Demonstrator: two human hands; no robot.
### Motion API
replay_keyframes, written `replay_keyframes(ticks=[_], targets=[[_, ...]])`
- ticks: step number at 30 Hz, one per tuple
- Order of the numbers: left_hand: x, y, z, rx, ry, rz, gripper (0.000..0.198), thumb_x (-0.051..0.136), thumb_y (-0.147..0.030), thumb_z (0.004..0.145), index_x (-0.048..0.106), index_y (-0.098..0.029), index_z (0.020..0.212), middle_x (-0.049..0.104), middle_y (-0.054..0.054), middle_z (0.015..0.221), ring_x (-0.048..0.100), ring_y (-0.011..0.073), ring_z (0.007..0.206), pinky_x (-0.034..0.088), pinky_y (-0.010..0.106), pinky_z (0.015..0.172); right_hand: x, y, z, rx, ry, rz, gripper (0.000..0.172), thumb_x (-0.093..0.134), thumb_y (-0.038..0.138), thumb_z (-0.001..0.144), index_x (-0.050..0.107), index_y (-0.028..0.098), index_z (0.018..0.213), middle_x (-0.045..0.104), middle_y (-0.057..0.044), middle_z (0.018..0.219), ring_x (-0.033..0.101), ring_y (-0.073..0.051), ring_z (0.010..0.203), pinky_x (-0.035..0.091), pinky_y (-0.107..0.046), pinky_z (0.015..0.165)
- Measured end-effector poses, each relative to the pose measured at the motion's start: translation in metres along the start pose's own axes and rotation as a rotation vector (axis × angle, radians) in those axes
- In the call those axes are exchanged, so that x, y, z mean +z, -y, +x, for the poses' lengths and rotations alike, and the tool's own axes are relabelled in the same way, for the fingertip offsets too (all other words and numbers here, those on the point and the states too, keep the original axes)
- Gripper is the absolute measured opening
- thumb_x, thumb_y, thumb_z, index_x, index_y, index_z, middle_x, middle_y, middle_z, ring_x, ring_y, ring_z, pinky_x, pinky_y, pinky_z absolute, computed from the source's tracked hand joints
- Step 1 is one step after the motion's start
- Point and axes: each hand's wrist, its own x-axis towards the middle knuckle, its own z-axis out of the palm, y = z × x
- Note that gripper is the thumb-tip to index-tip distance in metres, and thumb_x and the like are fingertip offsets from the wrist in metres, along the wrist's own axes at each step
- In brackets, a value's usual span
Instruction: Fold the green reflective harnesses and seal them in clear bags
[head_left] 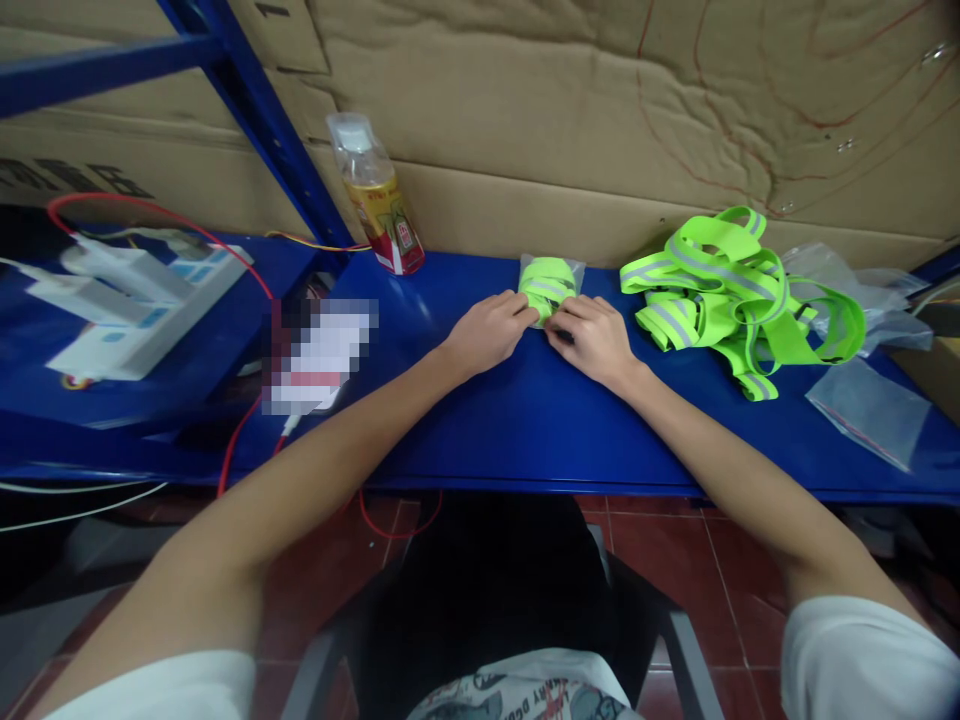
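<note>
A folded neon-green reflective strap inside a small clear plastic bag (551, 280) lies on the blue shelf top (495, 420). My left hand (489, 333) pinches the bag's near left edge. My right hand (592, 338) pinches its near right edge. Both hands have fingers curled together on the bag. A loose heap of more neon-green reflective straps (731, 300) lies to the right of my right hand, apart from it.
A plastic drink bottle (375, 195) leans against the cardboard wall at the back left. Empty clear bags (870, 405) lie at the right. White power strips (127, 300) and red cables sit on the left shelf. A blue diagonal rack strut (255, 110) crosses the upper left.
</note>
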Motion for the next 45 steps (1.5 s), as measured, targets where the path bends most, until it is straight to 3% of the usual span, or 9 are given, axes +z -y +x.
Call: replay_keyframes(ticks=[4, 13, 18, 23, 32, 40, 45], targets=[[0.001, 0.003, 0.001, 0.054, -0.019, -0.022, 0.031, 0.043, -0.02, 0.112, 0.074, -0.013, 0.113, 0.074, 0.015, 0.112, 0.066, 0.0274, 0.107, 0.056, 0.04, 0.095, 0.001, 0.003, 0.001, -0.006, 0.0, 0.003, 0.032, 0.054, 0.028, 0.111, 0.079, 0.019, 0.093, 0.077, -0.012, 0.099, 0.064, -0.028, 0.093, 0.036, -0.041, 0.077], [0.001, 0.008, 0.0, 0.057, -0.029, 0.014, 0.033, 0.043, -0.017, 0.111, 0.075, -0.012, 0.106, 0.074, 0.014, 0.104, 0.069, 0.027, 0.102, 0.057, 0.038, 0.085, -0.009, 0.0, -0.002, 0.068, 0.006, 0.008, 0.015, 0.068, 0.027, 0.1, 0.081, 0.02, 0.097, 0.077, -0.009, 0.097, 0.066, -0.027, 0.092, 0.041, -0.039, 0.08], [0.007, 0.005, 0.001, 0.109, -0.089, 0.01, 0.029, 0.047, -0.021, 0.112, 0.074, -0.012, 0.112, 0.074, 0.014, 0.109, 0.069, 0.0259, 0.106, 0.057, 0.039, 0.096, -0.008, -0.003, -0.004, 0.007, 0.051, 0.046, 0.026, 0.057, 0.028, 0.109, 0.08, 0.02, 0.101, 0.078, -0.009, 0.099, 0.067, -0.026, 0.093, 0.042, -0.038, 0.079], [0.01, 0.009, 0.005, 0.156, -0.075, 0.039, 0.035, 0.043, -0.023, 0.115, 0.075, -0.013, 0.104, 0.074, 0.012, 0.101, 0.07, 0.0242, 0.102, 0.057, 0.035, 0.091, -0.004, -0.006, -0.003, -0.051, 0.038, 0.04, 0.032, 0.052, 0.028, 0.113, 0.08, 0.018, 0.102, 0.079, -0.01, 0.099, 0.067, -0.026, 0.092, 0.044, -0.037, 0.078], [0.013, 0.005, 0.002, 0.048, -0.164, -0.145, 0.027, 0.052, -0.029, 0.113, 0.076, -0.016, 0.112, 0.076, 0.012, 0.11, 0.069, 0.0247, 0.108, 0.057, 0.038, 0.097, -0.002, -0.006, -0.004, -0.005, 0.025, 0.09, 0.028, 0.056, 0.03, 0.112, 0.082, 0.02, 0.106, 0.08, -0.01, 0.108, 0.07, -0.027, 0.101, 0.049, -0.036, 0.079], [0.012, 0.01, 0.008, 0.059, -0.095, -0.145, 0.035, 0.046, -0.03, 0.115, 0.076, -0.014, 0.107, 0.076, 0.012, 0.105, 0.07, 0.0252, 0.106, 0.057, 0.037, 0.095, -0.002, -0.014, -0.002, -0.035, 0.065, 0.239, 0.024, 0.059, 0.021, 0.107, 0.082, 0.019, 0.116, 0.079, -0.011, 0.116, 0.074, -0.027, 0.108, 0.057, -0.038, 0.094], [0.006, 0.021, 0.002, 0.055, -0.051, -0.097, 0.024, 0.052, -0.025, 0.111, 0.075, -0.016, 0.116, 0.075, 0.012, 0.113, 0.069, 0.0265, 0.111, 0.056, 0.038, 0.099, -0.003, -0.015, -0.005, -0.018, 0.035, 0.2, 0.03, 0.053, 0.024, 0.111, 0.083, 0.019, 0.113, 0.079, -0.012, 0.12, 0.074, -0.028, 0.107, 0.058, -0.04, 0.091]])
